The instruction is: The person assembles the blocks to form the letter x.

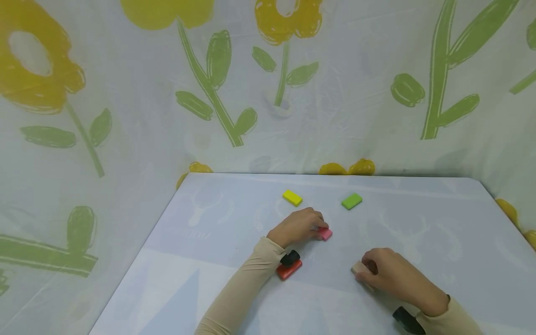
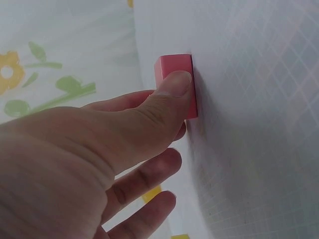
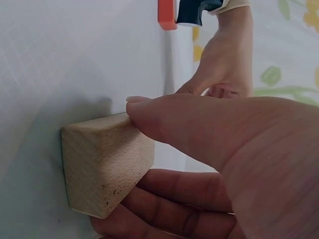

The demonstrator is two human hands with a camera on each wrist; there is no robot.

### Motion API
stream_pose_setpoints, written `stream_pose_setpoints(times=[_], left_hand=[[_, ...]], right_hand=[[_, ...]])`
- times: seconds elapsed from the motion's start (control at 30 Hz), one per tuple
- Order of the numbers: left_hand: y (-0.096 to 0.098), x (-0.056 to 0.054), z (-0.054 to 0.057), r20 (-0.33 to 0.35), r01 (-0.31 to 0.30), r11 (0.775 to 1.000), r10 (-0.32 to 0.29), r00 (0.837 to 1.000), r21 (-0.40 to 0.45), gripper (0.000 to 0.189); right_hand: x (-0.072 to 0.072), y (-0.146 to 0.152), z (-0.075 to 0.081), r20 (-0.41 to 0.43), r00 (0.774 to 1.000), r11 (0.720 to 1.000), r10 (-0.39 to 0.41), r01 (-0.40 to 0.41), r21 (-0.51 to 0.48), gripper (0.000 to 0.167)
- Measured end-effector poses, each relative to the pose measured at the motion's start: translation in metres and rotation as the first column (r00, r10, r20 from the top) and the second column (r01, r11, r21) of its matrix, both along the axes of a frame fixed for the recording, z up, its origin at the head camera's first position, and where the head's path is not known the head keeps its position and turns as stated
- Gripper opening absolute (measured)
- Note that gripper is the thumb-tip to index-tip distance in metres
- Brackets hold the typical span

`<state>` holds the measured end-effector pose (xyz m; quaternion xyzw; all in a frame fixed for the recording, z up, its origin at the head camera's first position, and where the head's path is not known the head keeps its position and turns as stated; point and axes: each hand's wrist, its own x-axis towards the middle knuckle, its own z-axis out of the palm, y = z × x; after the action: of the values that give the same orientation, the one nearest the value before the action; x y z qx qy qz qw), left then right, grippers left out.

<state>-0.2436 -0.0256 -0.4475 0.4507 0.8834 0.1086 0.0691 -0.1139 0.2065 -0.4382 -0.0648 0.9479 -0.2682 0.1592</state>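
Note:
Near the middle of the white table (image 1: 176, 279), my left hand (image 1: 299, 226) pinches a small pink block (image 1: 325, 233) between thumb and fingers. In the left wrist view the thumb presses the broad side of the pink block (image 2: 172, 63), whose edge lies right at the tabletop, while the other fingers spread out below. Nearer me and to the right, my right hand (image 1: 389, 274) grips a plain wooden block (image 1: 358, 268). The right wrist view shows the thumb on one edge of that wooden block (image 3: 104, 159) and the fingers along its opposite side.
A red block (image 1: 290, 271) lies under the black band (image 1: 290, 257) on my left wrist. Farther back are a yellow block (image 1: 292, 197) and a green block (image 1: 351, 201). A flower-patterned curtain (image 1: 343, 116) hangs behind the table's far edge.

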Motion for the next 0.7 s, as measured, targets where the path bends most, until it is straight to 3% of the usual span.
stream_pose_setpoints(times=[0.23, 0.7], left_hand=[[-0.0005, 0.0009, 0.001, 0.015, -0.012, 1.0, 0.012, 1.0, 0.0, 0.034], [-0.0014, 0.0017, 0.0017, 0.004, -0.001, 1.0, 0.001, 1.0, 0.002, 0.033]], right_hand=[[-0.0023, -0.0008, 0.0017, 0.013, 1.0, 1.0, -0.012, 0.012, 0.007, 0.024], [-0.0089, 0.0014, 0.0028, -0.055, 0.998, 0.999, 0.037, -0.037, -0.011, 0.024]])
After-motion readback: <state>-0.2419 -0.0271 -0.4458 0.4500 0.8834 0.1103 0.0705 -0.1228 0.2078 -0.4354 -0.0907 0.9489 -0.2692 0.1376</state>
